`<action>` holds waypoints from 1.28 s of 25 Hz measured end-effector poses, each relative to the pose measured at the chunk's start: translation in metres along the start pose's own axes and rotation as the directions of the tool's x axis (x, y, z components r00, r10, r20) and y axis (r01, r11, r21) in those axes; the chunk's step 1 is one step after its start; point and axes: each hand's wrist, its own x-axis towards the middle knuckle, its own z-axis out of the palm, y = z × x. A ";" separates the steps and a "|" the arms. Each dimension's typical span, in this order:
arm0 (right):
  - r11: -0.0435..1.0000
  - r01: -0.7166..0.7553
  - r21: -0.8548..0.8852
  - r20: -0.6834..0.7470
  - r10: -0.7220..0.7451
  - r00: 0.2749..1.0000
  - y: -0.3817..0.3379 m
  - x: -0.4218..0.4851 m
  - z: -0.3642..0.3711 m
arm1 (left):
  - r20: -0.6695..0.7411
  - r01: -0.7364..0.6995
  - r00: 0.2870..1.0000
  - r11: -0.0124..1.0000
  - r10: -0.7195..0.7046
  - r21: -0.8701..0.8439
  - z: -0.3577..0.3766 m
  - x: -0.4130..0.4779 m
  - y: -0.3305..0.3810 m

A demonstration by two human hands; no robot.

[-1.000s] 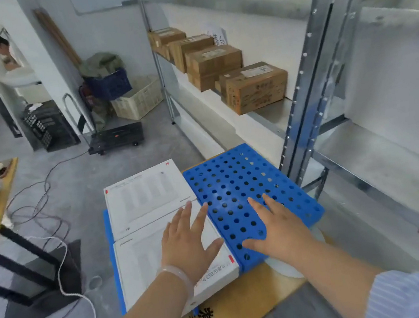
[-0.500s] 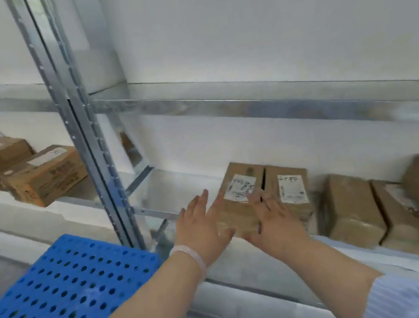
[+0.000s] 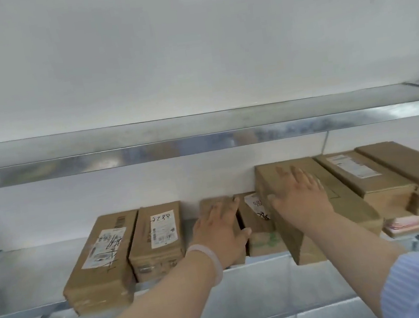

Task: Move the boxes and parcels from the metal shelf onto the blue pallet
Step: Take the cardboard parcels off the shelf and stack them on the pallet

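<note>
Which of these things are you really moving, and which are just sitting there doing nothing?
For the job:
- brown boxes in a row on the metal shelf
- small box under the left hand
- tall box under the right hand

Just there:
- upper shelf
- white wall
- wristband on the left wrist
</note>
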 end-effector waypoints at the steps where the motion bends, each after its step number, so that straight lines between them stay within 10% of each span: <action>1: 0.998 -0.045 -0.033 0.011 0.045 0.999 0.021 0.005 -0.002 | 0.019 -0.021 1.000 0.999 0.022 -0.030 0.005 0.012 0.016; 8: 0.950 -0.309 -0.034 0.160 0.310 0.937 0.125 0.013 -0.002 | 0.187 0.040 0.982 0.981 -0.004 -0.189 0.038 0.073 0.081; 32: 0.928 -0.339 0.154 0.438 0.244 0.865 0.143 0.031 0.004 | 0.242 0.266 0.960 0.725 -0.140 -0.635 0.070 0.103 0.097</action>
